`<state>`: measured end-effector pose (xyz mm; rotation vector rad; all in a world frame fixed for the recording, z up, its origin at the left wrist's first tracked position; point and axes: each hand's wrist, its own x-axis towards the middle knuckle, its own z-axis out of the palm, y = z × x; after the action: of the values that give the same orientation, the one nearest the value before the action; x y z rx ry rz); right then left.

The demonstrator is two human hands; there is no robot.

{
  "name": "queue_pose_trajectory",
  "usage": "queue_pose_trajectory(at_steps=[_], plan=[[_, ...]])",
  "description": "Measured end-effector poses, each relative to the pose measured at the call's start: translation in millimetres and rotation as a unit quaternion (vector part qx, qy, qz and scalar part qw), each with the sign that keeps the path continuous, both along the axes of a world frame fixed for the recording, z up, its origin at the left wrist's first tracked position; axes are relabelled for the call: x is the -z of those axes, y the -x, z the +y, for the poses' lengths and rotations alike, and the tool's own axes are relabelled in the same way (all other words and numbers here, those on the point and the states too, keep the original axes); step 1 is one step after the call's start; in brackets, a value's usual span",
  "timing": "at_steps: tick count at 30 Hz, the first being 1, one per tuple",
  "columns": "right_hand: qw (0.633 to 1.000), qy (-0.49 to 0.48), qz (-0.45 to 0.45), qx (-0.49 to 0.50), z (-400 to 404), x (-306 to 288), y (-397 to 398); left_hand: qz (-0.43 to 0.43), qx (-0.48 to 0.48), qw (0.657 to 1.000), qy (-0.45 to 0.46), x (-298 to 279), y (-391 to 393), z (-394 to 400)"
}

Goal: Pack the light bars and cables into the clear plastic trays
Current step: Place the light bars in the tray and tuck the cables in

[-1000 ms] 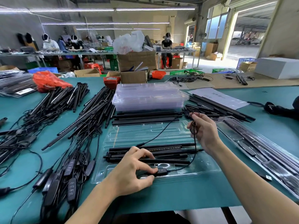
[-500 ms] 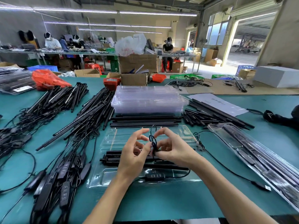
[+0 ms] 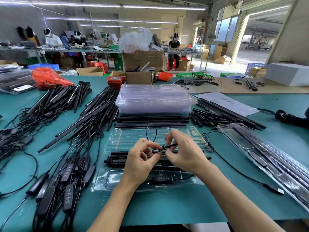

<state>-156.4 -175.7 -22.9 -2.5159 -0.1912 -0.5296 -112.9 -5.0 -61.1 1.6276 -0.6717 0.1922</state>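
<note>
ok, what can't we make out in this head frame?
- Light bars in the open tray: middle hidden behind both hands.
- Left hand, right hand on the cable: exact grip is too small and blurred.
- Packed tray: cut off by the right edge.
- Paper sheet: print too small.

Black light bars [image 3: 150,120] and cable [image 3: 151,131] — clear trays [image 3: 153,99] — on a teal table [image 3: 167,208], beside an orange-red bag [image 3: 48,77].

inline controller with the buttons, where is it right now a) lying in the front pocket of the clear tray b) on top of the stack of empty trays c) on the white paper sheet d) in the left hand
a: the inline controller lies in the near compartment of the clear tray, below both hands, while the left hand and right hand pinch a bundled cable above the light bars.
</note>
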Motion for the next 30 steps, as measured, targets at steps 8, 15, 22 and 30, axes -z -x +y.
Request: queue_pose_trajectory(at_steps=[8,15,22,30], plan=[[0.992,0.104,-0.069,-0.004,3,5,-2,0.026,-0.046,0.998,-0.013,6,-1,1],[0.989,0.135,-0.062,0.019,10,5,-2,-0.067,-0.083,0.993,-0.048,4,4,0],[0.991,0.104,-0.064,0.058,11,0,1,-0.069,-0.113,0.99,-0.048,2,3,0],[0.994,0.055,-0.04,0.088,10,0,-2,-0.092,-0.109,0.988,-0.052,3,5,1]])
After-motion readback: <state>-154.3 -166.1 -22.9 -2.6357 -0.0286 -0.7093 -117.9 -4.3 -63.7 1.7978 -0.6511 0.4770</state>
